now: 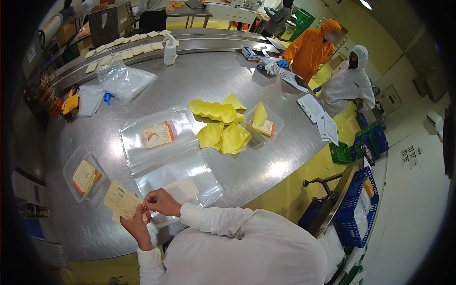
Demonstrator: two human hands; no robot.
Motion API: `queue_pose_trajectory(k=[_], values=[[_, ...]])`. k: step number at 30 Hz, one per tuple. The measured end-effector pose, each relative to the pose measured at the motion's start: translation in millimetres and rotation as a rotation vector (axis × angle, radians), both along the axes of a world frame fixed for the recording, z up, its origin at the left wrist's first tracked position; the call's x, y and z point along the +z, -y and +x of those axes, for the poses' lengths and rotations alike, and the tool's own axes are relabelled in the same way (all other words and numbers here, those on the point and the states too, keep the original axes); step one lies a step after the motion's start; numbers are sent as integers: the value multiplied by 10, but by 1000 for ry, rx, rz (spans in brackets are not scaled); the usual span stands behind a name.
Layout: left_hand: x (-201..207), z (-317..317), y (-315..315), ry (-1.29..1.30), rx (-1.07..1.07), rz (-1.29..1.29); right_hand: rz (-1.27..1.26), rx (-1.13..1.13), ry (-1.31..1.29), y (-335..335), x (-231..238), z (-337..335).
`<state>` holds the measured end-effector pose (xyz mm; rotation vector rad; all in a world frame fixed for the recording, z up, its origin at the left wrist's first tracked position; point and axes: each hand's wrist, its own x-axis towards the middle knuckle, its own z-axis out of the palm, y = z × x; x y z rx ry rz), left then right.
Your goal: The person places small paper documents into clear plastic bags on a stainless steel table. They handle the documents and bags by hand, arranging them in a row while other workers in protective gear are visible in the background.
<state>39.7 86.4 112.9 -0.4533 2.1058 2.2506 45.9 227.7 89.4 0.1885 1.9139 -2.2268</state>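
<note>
Over the near left edge of the steel table, my left hand [137,228] is closed on cream printed cards [124,200], which fan out above it. The fingers of my right hand [161,202] are pinched together at the edge of these cards, touching my left fingertips. Beneath and beyond my hands lie clear plastic bags [166,164], with another printed card [157,135] with an orange edge on them. To the left, a clear tub [72,164] holds a stack of similar cards [85,176]. A pale flat sheet [183,190] lies beside my right wrist.
Yellow shaped paper pieces [221,126] lie right of the bags, beside a second clear tub [273,137] with cards. A pump bottle [170,51] stands near a conveyor [128,47] carrying pale slices. Two co-workers [311,50] stand at the far right by clipboards [311,108].
</note>
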Motion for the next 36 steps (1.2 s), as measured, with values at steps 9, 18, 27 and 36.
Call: queue_pose_trajectory(k=[9, 18, 27, 36], values=[[-21, 74, -63, -61, -51, -96, 59, -25, 45, 28, -212, -1], [67, 66, -36, -172, -51, -312, -77, 38, 68, -38, -168, 15], [49, 42, -36, -188, -62, -238, -135, 49, 78, -111, -122, 29], [69, 78, -158, -312, -26, -95, -107, 8, 39, -103, -198, 12]])
